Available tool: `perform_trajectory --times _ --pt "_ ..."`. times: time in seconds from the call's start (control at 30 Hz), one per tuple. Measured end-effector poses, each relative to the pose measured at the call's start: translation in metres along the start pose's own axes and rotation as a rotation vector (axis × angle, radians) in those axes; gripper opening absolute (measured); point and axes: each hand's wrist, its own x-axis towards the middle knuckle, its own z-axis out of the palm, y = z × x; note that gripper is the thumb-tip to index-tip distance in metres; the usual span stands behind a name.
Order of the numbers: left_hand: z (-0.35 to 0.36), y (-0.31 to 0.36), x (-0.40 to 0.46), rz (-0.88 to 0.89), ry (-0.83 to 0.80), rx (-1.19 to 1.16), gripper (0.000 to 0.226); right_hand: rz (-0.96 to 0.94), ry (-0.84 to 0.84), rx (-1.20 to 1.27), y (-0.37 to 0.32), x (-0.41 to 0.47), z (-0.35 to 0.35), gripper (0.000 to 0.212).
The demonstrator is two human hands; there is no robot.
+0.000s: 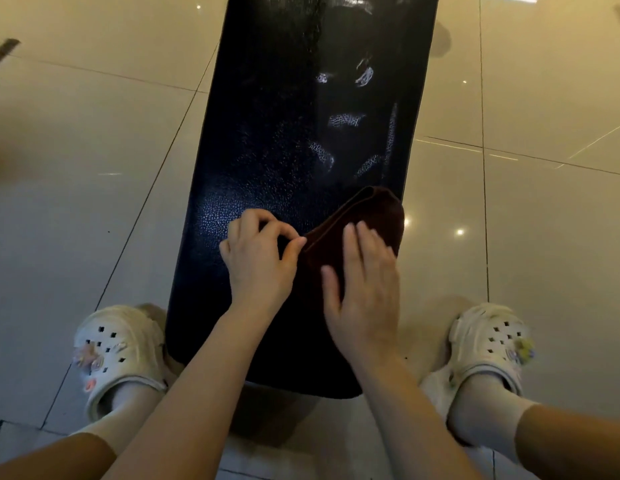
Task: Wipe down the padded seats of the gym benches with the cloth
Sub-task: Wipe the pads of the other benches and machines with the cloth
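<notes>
Head view, looking down. Nearest: two white perforated clog shoes with charms, one at near left [120, 355], one at near right [488, 348], standing on glossy beige floor tiles [94, 188] either side of the bench. Between them runs a long black padded leather bench seat [284, 133], near end rounded, far end out of frame, with glare patches on its far half. Left hand [258, 258] rests on the seat, thumb and forefinger pinching the near-left edge of a folded dark brown cloth [364, 213]. Right hand [365, 289] lies flat on the cloth, fingers straight, pressing down. Cloth sits on the seat's right side, touching its right edge.
</notes>
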Motion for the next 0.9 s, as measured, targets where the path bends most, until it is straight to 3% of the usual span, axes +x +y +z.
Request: perform_trajectory --times 0.2,0.37,0.53,0.9 --pt "-0.017 0.006 -0.016 0.026 -0.055 0.082 0.009 0.128 -0.039 -0.085 -0.005 0.009 0.013 0.062" --pt "-0.027 -0.013 -0.047 -0.068 -0.032 -0.009 0.006 -0.001 -0.084 -0.035 -0.009 -0.005 0.008 0.059" --pt "-0.035 -0.060 -0.087 -0.214 -0.099 0.088 0.006 -0.213 -0.204 -0.074 -0.032 -0.051 0.018 0.058" --pt "-0.031 -0.065 -0.083 -0.120 0.023 0.081 0.013 -0.200 -0.143 -0.196 -0.039 0.021 0.033 0.068"
